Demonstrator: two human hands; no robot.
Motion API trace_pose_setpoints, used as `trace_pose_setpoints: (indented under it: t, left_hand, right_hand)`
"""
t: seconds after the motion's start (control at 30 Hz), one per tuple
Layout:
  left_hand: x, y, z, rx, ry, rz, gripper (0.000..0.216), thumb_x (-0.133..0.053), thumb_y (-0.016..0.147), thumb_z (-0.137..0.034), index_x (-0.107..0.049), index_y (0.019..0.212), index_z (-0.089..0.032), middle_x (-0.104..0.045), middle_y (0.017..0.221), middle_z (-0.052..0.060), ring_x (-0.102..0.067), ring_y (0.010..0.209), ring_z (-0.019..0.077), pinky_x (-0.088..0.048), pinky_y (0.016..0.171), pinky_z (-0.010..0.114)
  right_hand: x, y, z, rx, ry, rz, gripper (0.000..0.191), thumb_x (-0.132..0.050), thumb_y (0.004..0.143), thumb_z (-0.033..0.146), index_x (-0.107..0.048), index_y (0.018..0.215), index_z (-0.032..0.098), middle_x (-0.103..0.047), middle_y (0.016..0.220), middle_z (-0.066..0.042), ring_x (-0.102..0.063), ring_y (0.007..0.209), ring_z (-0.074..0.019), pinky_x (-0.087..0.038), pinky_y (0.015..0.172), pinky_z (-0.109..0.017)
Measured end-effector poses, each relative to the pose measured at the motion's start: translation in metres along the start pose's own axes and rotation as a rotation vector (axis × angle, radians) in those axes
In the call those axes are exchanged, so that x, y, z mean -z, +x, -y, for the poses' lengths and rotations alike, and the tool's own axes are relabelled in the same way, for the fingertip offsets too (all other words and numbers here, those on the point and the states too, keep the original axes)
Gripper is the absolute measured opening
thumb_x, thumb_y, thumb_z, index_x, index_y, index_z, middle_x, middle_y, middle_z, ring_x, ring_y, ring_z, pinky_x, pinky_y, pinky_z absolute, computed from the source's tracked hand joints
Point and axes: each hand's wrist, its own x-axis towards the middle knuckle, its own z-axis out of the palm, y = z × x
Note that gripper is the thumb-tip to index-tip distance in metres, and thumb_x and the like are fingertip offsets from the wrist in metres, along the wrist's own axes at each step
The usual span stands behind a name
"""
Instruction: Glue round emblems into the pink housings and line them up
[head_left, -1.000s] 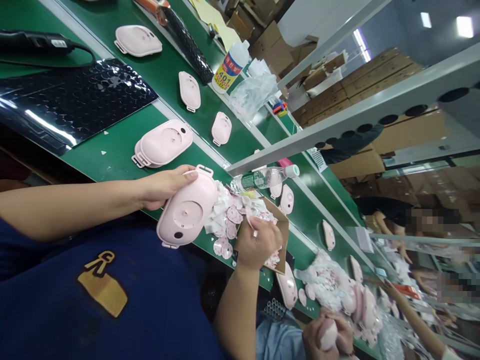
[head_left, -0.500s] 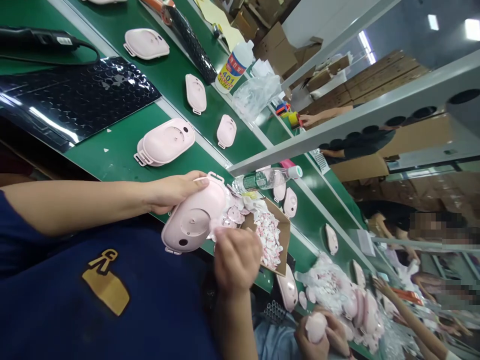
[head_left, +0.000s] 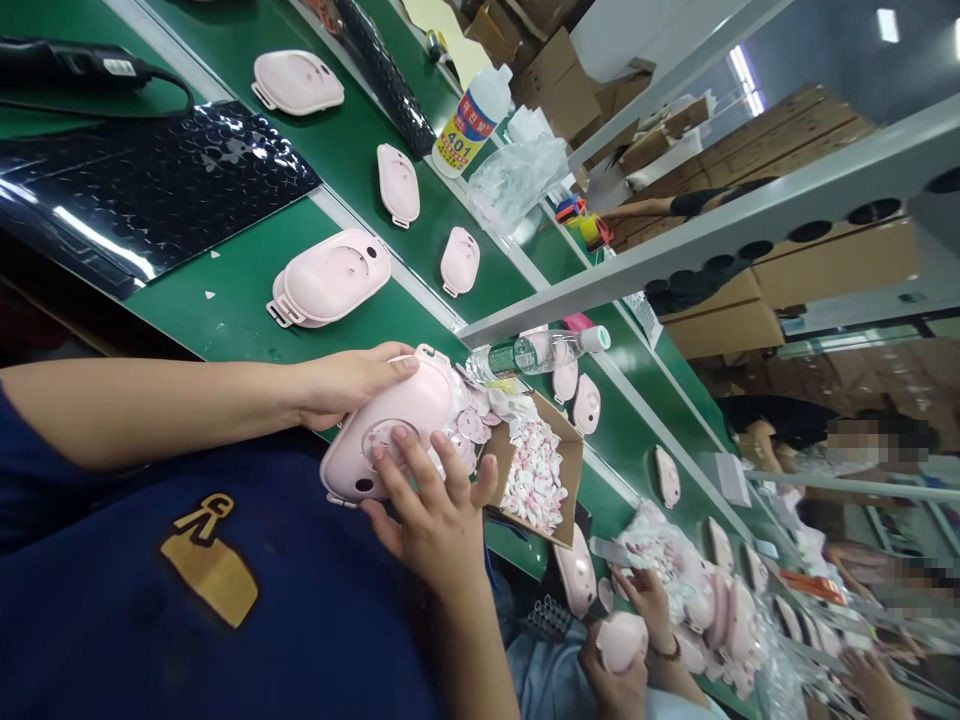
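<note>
My left hand [head_left: 341, 382] grips a pink plastic shell [head_left: 390, 425] from above, thumb along its upper edge, holding it over the near edge of the green belt [head_left: 240, 290]. My right hand [head_left: 427, 505] lies on the face of the same shell, fingers spread, fingertips pressing around the round spot at its centre. Just to the right sits an open cardboard box [head_left: 559, 475] full of small pink and white round stickers, with a heap of loose stickers and backing scraps [head_left: 480, 420] beside the shell.
A stack of pink shells [head_left: 330, 278] lies on the belt, with single shells [head_left: 298, 82] [head_left: 398, 185] [head_left: 460, 260] on the far lane. A water bottle [head_left: 536, 352], a 401 glue bottle [head_left: 472, 120], a black mat [head_left: 150, 190]. Another person's hands [head_left: 630, 625] hold a pink part at lower right.
My right hand left the sticker box, came across to the shell and now rests spread on its face. My left hand has tilted the shell slightly and kept its grip.
</note>
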Motion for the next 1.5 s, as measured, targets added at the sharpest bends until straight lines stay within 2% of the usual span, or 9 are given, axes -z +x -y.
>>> trace_pose_setpoints:
  t: [0.17, 0.4, 0.73, 0.9, 1.0, 1.1, 1.2, 1.33, 1.5]
  left_hand:
    - [-0.002, 0.001, -0.002, 0.020, -0.012, -0.027, 0.049, -0.081, 0.076, -0.054, -0.061, 0.104, -0.020, -0.069, 0.090, 0.004, -0.064, 0.088, 0.0237, -0.050, 0.078, 0.034]
    - [-0.008, 0.001, -0.001, 0.090, -0.059, -0.067, 0.027, -0.065, 0.095, -0.043, -0.062, 0.105, -0.019, -0.070, 0.087, 0.004, -0.065, 0.084, 0.0224, -0.052, 0.078, 0.036]
    - [-0.007, 0.000, -0.002, 0.071, -0.078, -0.080, 0.022, -0.059, 0.100, -0.037, -0.064, 0.101, -0.017, -0.073, 0.091, 0.005, -0.067, 0.084, 0.0207, -0.053, 0.079, 0.034]
    - [-0.007, 0.003, 0.003, 0.068, -0.074, -0.064, 0.029, -0.070, 0.091, -0.045, -0.064, 0.102, -0.018, -0.071, 0.086, 0.004, -0.067, 0.083, 0.0220, -0.052, 0.074, 0.033]
    - [-0.006, 0.005, 0.004, 0.037, -0.053, -0.073, 0.037, -0.077, 0.084, -0.049, -0.065, 0.100, -0.018, -0.071, 0.086, 0.004, -0.066, 0.084, 0.0227, -0.051, 0.075, 0.033]
    - [-0.005, 0.005, 0.005, 0.011, -0.046, -0.086, 0.040, -0.080, 0.080, -0.050, -0.066, 0.099, -0.018, -0.071, 0.088, 0.004, -0.065, 0.087, 0.0240, -0.051, 0.079, 0.034]
    - [-0.006, 0.006, 0.006, 0.018, -0.061, -0.083, 0.039, -0.080, 0.081, -0.049, -0.066, 0.101, -0.018, -0.070, 0.089, 0.005, -0.065, 0.088, 0.0248, -0.050, 0.081, 0.036]
    - [-0.008, 0.006, 0.007, 0.028, -0.080, -0.097, 0.030, -0.075, 0.087, -0.044, -0.068, 0.102, -0.018, -0.071, 0.092, 0.006, -0.066, 0.089, 0.0240, -0.051, 0.082, 0.035]
    - [-0.004, 0.004, 0.007, 0.010, -0.120, -0.135, 0.026, -0.073, 0.090, -0.040, -0.068, 0.101, -0.017, -0.072, 0.095, 0.006, -0.066, 0.089, 0.0222, -0.053, 0.082, 0.033]
  right_hand:
    - [0.002, -0.002, -0.008, 0.015, 0.026, 0.032, 0.038, -0.059, 0.095, 0.051, -0.068, 0.127, 0.032, -0.068, 0.134, -0.002, -0.040, 0.138, -0.0270, 0.005, 0.126, -0.051]
    - [-0.005, 0.002, 0.004, -0.049, 0.054, -0.068, 0.044, -0.047, 0.099, 0.058, -0.069, 0.126, 0.032, -0.068, 0.129, -0.005, -0.045, 0.126, -0.0259, -0.007, 0.125, -0.049]
    - [-0.003, -0.001, 0.001, -0.018, 0.001, -0.074, 0.050, -0.039, 0.100, 0.063, -0.070, 0.127, 0.034, -0.070, 0.130, -0.002, -0.040, 0.138, -0.0260, 0.003, 0.126, -0.050]
    - [-0.003, 0.000, 0.004, -0.018, 0.014, -0.052, 0.054, -0.039, 0.099, 0.064, -0.067, 0.131, 0.031, -0.070, 0.131, -0.003, -0.041, 0.137, -0.0273, 0.005, 0.126, -0.052]
    - [-0.003, -0.002, 0.005, -0.044, 0.039, -0.034, 0.057, -0.047, 0.096, 0.066, -0.065, 0.134, 0.029, -0.070, 0.132, -0.004, -0.044, 0.134, -0.0291, 0.005, 0.125, -0.050]
    - [-0.003, -0.004, 0.006, -0.078, 0.063, -0.038, 0.066, -0.056, 0.090, 0.067, -0.057, 0.143, 0.028, -0.070, 0.131, -0.006, -0.046, 0.128, -0.0314, 0.003, 0.125, -0.048]
    - [-0.005, -0.003, 0.008, -0.113, 0.068, -0.058, 0.072, -0.053, 0.091, 0.067, -0.049, 0.150, 0.025, -0.071, 0.127, -0.007, -0.048, 0.123, -0.0325, 0.001, 0.124, -0.048]
    - [-0.007, 0.002, 0.011, -0.160, 0.037, -0.072, 0.059, -0.048, 0.097, 0.056, -0.056, 0.144, 0.023, -0.073, 0.123, -0.007, -0.051, 0.118, -0.0311, 0.001, 0.124, -0.048]
    - [-0.008, 0.005, 0.012, -0.156, 0.072, -0.228, 0.032, -0.059, 0.094, 0.023, -0.066, 0.124, 0.027, -0.078, 0.104, 0.001, -0.064, 0.100, -0.0215, -0.007, 0.123, -0.040]
